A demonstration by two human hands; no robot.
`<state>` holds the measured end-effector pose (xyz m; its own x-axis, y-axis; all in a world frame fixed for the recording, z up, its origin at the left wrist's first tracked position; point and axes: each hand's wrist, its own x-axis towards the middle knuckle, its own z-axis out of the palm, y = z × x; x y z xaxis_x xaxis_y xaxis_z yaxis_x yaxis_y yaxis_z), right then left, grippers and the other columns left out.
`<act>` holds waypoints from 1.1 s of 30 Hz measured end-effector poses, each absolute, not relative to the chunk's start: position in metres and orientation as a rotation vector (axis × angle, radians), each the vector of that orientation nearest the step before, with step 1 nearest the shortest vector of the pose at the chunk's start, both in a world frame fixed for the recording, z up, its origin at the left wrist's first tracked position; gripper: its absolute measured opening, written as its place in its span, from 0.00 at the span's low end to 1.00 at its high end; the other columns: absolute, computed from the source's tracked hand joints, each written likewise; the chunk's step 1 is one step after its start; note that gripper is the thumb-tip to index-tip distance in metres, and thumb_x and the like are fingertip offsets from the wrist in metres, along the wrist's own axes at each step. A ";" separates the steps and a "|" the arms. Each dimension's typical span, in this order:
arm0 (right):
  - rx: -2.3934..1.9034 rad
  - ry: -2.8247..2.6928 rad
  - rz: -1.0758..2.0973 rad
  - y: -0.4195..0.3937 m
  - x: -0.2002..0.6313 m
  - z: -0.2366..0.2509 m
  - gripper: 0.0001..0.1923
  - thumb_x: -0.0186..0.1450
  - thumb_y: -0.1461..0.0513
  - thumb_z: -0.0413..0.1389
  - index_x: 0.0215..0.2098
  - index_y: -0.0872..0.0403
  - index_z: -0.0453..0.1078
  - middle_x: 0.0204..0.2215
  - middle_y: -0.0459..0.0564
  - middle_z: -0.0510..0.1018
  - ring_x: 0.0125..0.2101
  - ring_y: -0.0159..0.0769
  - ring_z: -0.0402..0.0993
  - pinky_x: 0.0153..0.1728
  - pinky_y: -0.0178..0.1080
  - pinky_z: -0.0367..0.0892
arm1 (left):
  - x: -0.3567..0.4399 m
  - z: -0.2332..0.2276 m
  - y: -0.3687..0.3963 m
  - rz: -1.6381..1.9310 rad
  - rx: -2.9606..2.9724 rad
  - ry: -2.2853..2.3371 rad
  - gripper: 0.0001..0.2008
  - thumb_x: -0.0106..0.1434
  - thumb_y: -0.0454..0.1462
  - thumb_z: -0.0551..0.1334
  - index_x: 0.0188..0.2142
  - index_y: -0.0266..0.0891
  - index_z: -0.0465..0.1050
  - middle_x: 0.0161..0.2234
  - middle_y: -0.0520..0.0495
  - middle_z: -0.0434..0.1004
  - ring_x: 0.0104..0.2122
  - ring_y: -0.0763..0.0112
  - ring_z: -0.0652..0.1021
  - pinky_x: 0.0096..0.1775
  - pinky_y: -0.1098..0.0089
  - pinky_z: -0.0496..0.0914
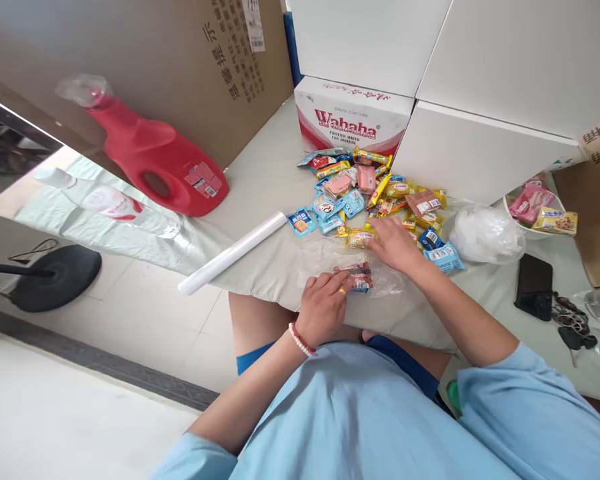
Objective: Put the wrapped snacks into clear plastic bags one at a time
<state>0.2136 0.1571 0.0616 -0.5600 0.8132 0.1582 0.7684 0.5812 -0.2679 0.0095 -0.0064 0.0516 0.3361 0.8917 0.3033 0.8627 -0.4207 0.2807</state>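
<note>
My left hand (325,303), with a ring and a beaded bracelet, has its fingers bent over brown-wrapped snack packets (361,272). These lie on a clear plastic bag (386,283) near the table edge, with a bit of blue wrapper below them. My right hand (396,245) is over the near side of a heap of small wrapped snacks, fingers apart, fingertips beside a yellow snack packet (359,238). Around it lie a light blue packet (445,257), a brown packet (424,202) and pink packets (366,179). My right fingertips are partly hidden among the wrappers.
A white plastic roll (233,253) lies left of the heap. Farther left are a red detergent jug (165,157) and a water bottle (115,203). A Wahaha carton (353,120) stands behind. Rightward are crumpled clear plastic (487,230), a snack bowl (533,231), a phone (534,287) and keys (573,320).
</note>
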 end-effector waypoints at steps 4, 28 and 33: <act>-1.368 -2.792 0.316 0.183 0.176 0.056 0.27 0.69 0.53 0.60 0.62 0.58 0.70 0.52 0.63 0.77 0.53 0.57 0.68 0.53 0.50 0.64 | 0.021 0.039 0.023 0.378 2.423 1.734 0.19 0.74 0.35 0.52 0.59 0.44 0.74 0.59 0.44 0.78 0.49 0.56 0.74 0.44 0.54 0.65; -1.127 -2.425 1.007 0.195 0.175 0.033 0.05 0.63 0.65 0.56 0.35 0.56 0.75 0.32 0.47 0.75 0.30 0.32 0.68 0.35 0.33 0.59 | 0.016 0.023 0.059 0.618 1.884 1.765 0.16 0.68 0.33 0.59 0.51 0.44 0.80 0.42 0.46 0.85 0.48 0.56 0.76 0.51 0.55 0.67; -1.155 -2.434 0.942 0.189 0.170 0.039 0.07 0.66 0.66 0.52 0.39 0.55 0.73 0.33 0.48 0.79 0.33 0.35 0.72 0.36 0.34 0.60 | 0.027 0.017 0.066 0.712 1.742 1.824 0.15 0.68 0.32 0.59 0.51 0.44 0.79 0.46 0.47 0.85 0.46 0.61 0.80 0.50 0.62 0.71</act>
<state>0.1702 0.1891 0.0385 -0.6381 0.7697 -0.0198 0.5827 0.4659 -0.6659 0.0265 0.0656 0.0166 -0.0424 0.9991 -0.0088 0.7288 0.0369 0.6838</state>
